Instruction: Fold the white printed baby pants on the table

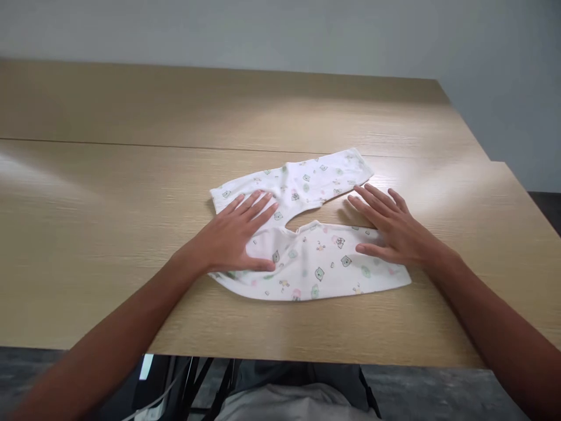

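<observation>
A small pair of white baby trousers [315, 257] with a print of little coloured animals lies flat on the wooden table [109, 210], its two legs spread to the right. My left hand [239, 237] rests flat on the waist end at the left, fingers stretched out. My right hand [390, 228] lies flat across the gap between the two legs at the right, fingers spread, thumb on the near leg. Neither hand grips anything.
The table's near edge [307, 356] runs just below the trousers, and a seam [109, 143] crosses the tabletop behind them. A grey wall stands at the back. Black chair or frame legs [210, 383] show under the table.
</observation>
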Available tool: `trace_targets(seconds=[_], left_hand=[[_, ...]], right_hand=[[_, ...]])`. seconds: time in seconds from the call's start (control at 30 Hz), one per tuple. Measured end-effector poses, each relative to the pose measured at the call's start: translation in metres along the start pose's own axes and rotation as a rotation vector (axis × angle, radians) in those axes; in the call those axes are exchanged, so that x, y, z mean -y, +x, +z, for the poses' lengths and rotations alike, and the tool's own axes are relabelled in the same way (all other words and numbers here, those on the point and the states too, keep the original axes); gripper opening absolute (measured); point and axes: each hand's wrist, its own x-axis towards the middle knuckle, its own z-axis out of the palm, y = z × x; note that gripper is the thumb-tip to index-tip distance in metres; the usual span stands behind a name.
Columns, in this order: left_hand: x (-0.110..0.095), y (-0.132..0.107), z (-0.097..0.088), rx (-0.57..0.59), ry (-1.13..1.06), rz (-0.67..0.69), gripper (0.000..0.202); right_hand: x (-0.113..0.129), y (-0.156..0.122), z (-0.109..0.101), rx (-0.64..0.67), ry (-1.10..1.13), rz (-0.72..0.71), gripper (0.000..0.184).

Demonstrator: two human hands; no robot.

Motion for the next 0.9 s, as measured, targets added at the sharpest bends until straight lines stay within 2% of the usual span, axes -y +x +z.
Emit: trace_targets(seconds=[0.13,0.3,0.43,0.5,0.57,0.67,0.8,0.9], left_hand=[[-0.009,-0.001,0.001,0.009,0.005,0.043,0.112],[0.005,0.000,0.001,0.004,0.000,-0.060,0.103],[0.008,-0.008,-0.013,0.012,-0.068,-0.016,0.096],[0.005,-0.023,-0.022,0.001,-0.116,-0.029,0.088],[0.001,-0.046,-0.026,-0.027,-0.159,-0.099,0.077],[-0.005,-0.082,-0.021,-0.056,-0.240,-0.186,0.065],[-0.023,-0.115,-0.003,-0.095,-0.380,-0.246,0.051],[-0.044,-0.124,0.002,-0.156,-0.432,-0.298,0.041]], right_hand=[[0.006,0.002,0.000,0.040,0.008,0.022,0.083],[-0.005,-0.002,0.002,0.054,-0.017,0.053,0.079],[-0.012,-0.003,0.002,-0.014,-0.006,0.015,0.078],[-0.011,-0.003,-0.001,-0.094,0.030,-0.006,0.070],[-0.009,-0.003,-0.007,-0.190,0.089,-0.017,0.052],[-0.003,-0.005,-0.016,-0.294,0.196,-0.027,0.022],[0.011,-0.004,-0.020,-0.347,0.328,-0.079,0.019],[0.029,0.000,-0.012,-0.306,0.382,-0.179,0.018]])
